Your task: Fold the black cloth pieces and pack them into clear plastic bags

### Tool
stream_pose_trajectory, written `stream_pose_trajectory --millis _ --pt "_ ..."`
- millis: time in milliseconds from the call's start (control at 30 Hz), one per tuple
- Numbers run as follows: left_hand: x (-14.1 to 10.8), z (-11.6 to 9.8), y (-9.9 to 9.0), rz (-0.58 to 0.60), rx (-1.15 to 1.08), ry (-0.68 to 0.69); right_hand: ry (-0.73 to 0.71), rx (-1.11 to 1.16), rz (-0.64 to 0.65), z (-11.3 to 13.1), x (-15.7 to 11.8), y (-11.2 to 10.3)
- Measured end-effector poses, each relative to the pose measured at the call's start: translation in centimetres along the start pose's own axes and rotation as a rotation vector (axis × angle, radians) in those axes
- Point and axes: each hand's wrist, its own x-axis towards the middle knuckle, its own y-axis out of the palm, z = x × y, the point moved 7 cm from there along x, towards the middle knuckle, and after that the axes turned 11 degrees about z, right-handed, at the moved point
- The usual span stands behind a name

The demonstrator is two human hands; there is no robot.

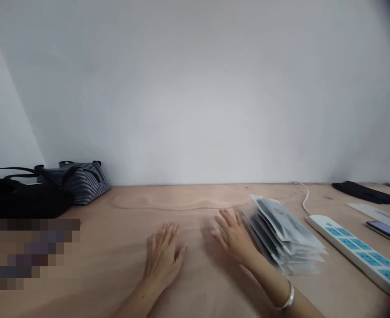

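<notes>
Keeping the right hand (235,238) clear of the loosely piled translucent packets (289,225) just beside it avoids snagging edges — it and the left hand (164,255) have fingers apart, gripping nothing, low over the tabletop (99,260).

Striped bag (88,183) far left, black bag (26,199) beside it. Power strip (356,251) right, phone (387,231) right of it.
</notes>
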Motion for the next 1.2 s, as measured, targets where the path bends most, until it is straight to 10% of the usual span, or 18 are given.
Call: stream_pose_trajectory --millis 300,1200 --pt "-0.4 0.0 2.2 0.369 0.053 -0.061 0.047 0.222 0.398 0.7 -0.2 7.4" --pt "-0.5 0.0 2.1 0.401 0.038 -0.068 0.041 0.151 0.208 0.9 -0.3 4.9"
